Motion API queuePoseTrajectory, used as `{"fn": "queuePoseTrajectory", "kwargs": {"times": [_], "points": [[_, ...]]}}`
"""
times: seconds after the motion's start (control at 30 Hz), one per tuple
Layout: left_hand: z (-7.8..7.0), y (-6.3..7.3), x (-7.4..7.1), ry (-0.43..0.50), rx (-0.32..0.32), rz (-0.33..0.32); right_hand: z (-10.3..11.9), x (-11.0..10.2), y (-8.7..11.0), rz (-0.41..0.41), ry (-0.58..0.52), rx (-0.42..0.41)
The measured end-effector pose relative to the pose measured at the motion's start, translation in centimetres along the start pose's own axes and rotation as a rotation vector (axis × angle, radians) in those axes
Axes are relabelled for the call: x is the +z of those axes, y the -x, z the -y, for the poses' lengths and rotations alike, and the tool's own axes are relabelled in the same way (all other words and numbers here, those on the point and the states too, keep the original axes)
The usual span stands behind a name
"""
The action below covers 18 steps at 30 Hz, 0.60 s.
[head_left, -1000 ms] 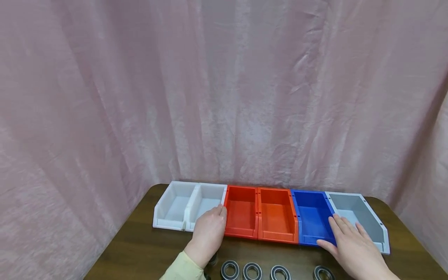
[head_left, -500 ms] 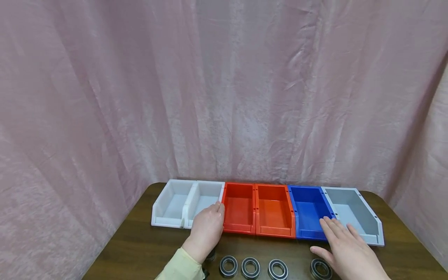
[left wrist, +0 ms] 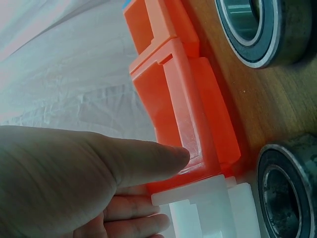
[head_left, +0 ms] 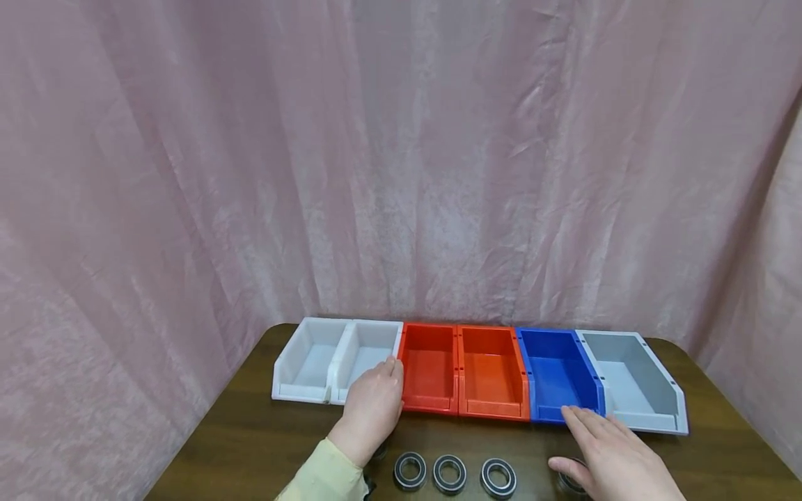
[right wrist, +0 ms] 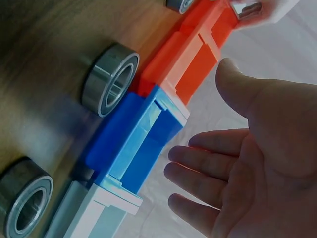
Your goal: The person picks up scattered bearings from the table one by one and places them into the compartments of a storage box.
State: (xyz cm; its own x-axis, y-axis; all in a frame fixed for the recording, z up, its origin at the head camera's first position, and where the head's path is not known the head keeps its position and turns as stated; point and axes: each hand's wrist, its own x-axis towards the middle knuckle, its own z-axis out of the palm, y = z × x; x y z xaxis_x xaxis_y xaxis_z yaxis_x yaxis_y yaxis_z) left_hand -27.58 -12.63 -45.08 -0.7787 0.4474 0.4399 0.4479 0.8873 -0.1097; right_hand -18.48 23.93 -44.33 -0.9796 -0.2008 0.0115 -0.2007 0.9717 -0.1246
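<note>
My left hand (head_left: 371,407) reaches over the front of the second white bin (head_left: 371,348), beside the red bin (head_left: 429,369). In the left wrist view, the thumb (left wrist: 148,161) lies straight across the red bin's front corner, with the other fingers loosely extended below; I see nothing held. My right hand (head_left: 620,456) is spread in front of the blue bin (head_left: 557,369), partly covering a ball bearing (head_left: 569,485). The right wrist view shows its palm bare and its fingers apart. Three more bearings (head_left: 410,472) (head_left: 449,474) (head_left: 498,478) lie flat between the hands.
Beside the red bin is an orange bin (head_left: 493,372); a grey bin (head_left: 633,383) ends the row at right, another white bin (head_left: 310,358) at left. Part of another dark ring (head_left: 379,451) shows by the left wrist. A pink curtain (head_left: 401,174) hangs behind the wooden table (head_left: 232,445).
My right hand has drawn back from the blue and grey bins toward the near edge, now partly covering the rightmost bearing. The left hand has stayed almost in place; the view has shifted slightly.
</note>
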Motion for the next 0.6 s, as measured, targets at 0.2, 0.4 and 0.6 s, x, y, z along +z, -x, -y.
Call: {"fn": "queuePoseTrajectory", "kwargs": {"times": [0.2,0.4,0.6], "points": [[0.0,-0.4,-0.5,-0.005,0.005,0.004,-0.1,-0.2,-0.3,0.102,-0.039,0.016],[0.0,-0.4,-0.8,-0.005,-0.013,0.014,-0.3,0.5,-0.4,0.214,-0.11,0.025],[-0.1,-0.3,-0.4,-0.003,-0.007,0.0,-0.8,1.5,0.0,0.26,-0.145,0.016]]}}
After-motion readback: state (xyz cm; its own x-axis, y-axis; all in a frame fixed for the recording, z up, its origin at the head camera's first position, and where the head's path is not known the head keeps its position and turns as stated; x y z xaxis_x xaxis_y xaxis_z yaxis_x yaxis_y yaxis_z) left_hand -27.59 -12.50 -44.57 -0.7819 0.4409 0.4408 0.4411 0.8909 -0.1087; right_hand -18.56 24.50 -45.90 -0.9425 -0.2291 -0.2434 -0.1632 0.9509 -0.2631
